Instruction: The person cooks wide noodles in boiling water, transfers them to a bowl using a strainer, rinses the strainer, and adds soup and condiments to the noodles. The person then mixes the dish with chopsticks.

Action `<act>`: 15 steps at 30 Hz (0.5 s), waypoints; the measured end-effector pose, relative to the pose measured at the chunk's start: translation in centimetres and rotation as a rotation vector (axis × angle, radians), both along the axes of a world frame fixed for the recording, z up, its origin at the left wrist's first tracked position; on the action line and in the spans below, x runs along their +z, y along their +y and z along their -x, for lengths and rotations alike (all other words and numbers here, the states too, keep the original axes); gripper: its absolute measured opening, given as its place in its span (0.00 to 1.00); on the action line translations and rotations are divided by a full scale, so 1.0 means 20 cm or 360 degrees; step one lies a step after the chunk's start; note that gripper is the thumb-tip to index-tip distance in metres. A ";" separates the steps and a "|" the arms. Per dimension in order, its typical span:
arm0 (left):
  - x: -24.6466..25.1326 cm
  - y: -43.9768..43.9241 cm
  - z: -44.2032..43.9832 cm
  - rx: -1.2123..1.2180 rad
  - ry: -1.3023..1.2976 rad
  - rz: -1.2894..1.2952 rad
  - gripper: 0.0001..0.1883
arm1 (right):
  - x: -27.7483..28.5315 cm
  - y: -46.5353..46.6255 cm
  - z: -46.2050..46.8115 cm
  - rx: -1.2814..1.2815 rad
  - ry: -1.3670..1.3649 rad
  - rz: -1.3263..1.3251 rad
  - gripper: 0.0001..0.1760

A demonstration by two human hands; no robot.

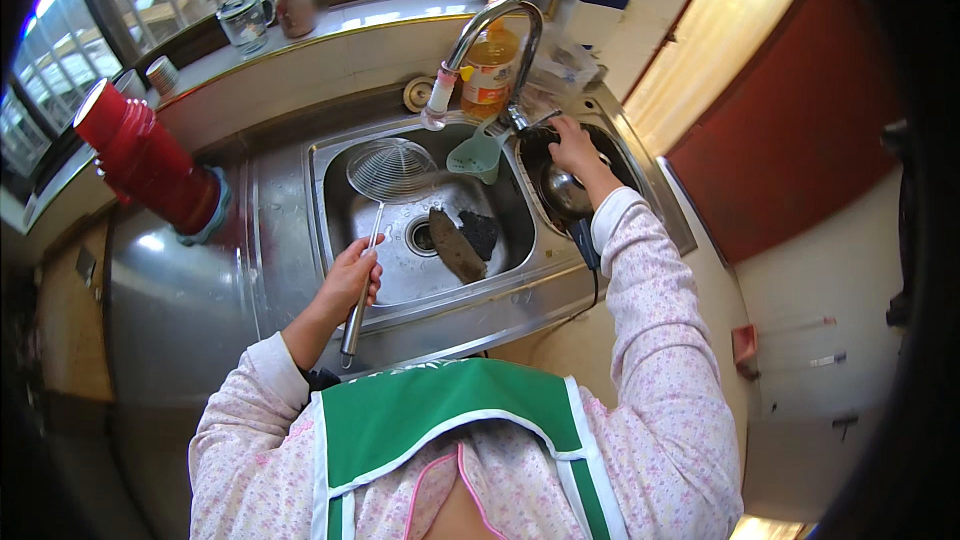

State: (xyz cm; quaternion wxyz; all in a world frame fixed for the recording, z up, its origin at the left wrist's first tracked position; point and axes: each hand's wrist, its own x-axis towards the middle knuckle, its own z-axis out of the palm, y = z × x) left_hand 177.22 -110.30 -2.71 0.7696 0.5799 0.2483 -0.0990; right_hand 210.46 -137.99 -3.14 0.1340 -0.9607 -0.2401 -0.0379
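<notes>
My left hand holds the handle of a wire skimmer, whose round coiled head is over the left part of the steel sink basin. My right hand reaches to the smaller right basin, its fingers at the lever of the chrome faucet; whether they touch it is unclear. Below that hand lies a steel pan or pot with a dark handle. A brown scouring pad or cloth and a black scrubber lie beside the drain. A pale green strainer sits at the basin's back right corner.
An oil bottle and plastic bags stand behind the faucet. A red thermos flask is on the left counter. The windowsill holds a glass jug, a small bottle and cups. A drain strainer lies behind the sink.
</notes>
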 end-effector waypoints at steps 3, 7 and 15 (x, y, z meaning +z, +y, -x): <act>0.04 -0.16 -0.05 0.0101 0.0049 -0.0051 0.16 | 0.01 0.04 -0.20 0.0015 -0.0117 0.0116 0.28; 0.05 -0.30 -0.11 0.0189 0.0068 -0.0057 0.17 | 0.01 0.03 -0.32 0.0146 0.0053 0.0262 0.27; -0.03 -0.35 -0.31 0.0212 0.0080 -0.0077 0.17 | -0.15 -0.12 -0.13 0.0320 0.0041 -0.0214 0.30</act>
